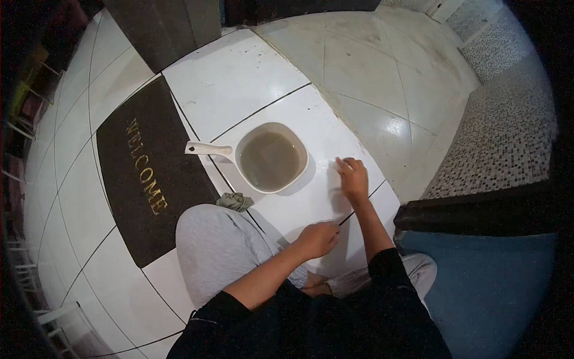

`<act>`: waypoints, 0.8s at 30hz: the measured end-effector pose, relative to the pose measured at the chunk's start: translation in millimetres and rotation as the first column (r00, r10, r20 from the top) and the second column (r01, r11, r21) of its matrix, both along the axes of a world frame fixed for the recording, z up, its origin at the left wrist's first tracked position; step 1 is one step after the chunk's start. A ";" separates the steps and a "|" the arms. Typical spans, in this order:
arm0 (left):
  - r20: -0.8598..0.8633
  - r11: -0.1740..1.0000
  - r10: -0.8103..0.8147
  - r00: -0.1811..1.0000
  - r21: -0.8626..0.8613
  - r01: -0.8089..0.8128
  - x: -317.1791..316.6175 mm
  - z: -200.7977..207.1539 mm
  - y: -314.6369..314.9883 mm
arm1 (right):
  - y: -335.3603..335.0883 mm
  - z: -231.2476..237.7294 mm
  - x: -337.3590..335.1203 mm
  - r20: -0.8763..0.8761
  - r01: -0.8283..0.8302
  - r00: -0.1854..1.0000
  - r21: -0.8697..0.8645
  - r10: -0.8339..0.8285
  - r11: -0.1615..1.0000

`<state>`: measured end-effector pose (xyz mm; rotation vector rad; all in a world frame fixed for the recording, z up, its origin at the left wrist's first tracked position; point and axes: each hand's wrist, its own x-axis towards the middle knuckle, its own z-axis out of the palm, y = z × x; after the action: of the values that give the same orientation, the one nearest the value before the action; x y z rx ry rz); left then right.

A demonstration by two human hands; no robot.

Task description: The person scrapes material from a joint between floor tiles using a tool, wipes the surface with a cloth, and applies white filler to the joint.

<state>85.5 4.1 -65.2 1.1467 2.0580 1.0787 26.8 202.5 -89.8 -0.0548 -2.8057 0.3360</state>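
A white, square-sided dipper [271,157] with a long handle stands on the white tiles in front of me, holding murky greyish water. Its handle points left, over the edge of a dark doormat. Right of the dipper, my right hand [353,178] is over the tile with its fingers partly stretched and slightly apart; nothing shows in them. My left hand [318,240] is nearer my lap, its fingers curled closed, and what they hold, if anything, is hidden. A crumpled grey-green cloth [235,201] lies beside my left knee, below the dipper. Neither hand touches the dipper.
The dark doormat [134,161] with gold lettering lies on the left. A grey pillar-like block [164,30] stands beyond it. Duller beige tiles [382,90] begin past a raised edge at the far right, beside a mosaic wall [502,137]. A blue surface [478,287] is at lower right.
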 end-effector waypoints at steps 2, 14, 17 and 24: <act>0.003 1.000 -0.017 1.000 0.018 0.017 0.8 0.1 1.8 | 2.8 2.7 2.7 -0.001 0.008 1.000 -0.021 -0.008 1.000; 0.036 1.000 0.014 0.999 0.000 -0.014 -1.7 4.7 -0.2 | 1.1 12.9 0.7 -0.013 -0.111 0.994 0.075 0.112 0.991; 0.024 1.000 -0.028 0.999 -0.013 0.028 -4.1 7.3 5.2 | 16.5 24.7 3.9 0.087 -0.036 0.996 0.093 0.028 0.995; -0.037 0.999 -0.032 0.999 -0.013 0.032 -0.3 -9.8 8.7 | -100.3 95.8 -42.2 -0.221 -0.057 0.974 -0.067 0.040 0.996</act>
<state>85.2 12.8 -75.0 1.1980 2.0647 1.0351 -15.4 102.2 6.0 0.0328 -2.5790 0.4289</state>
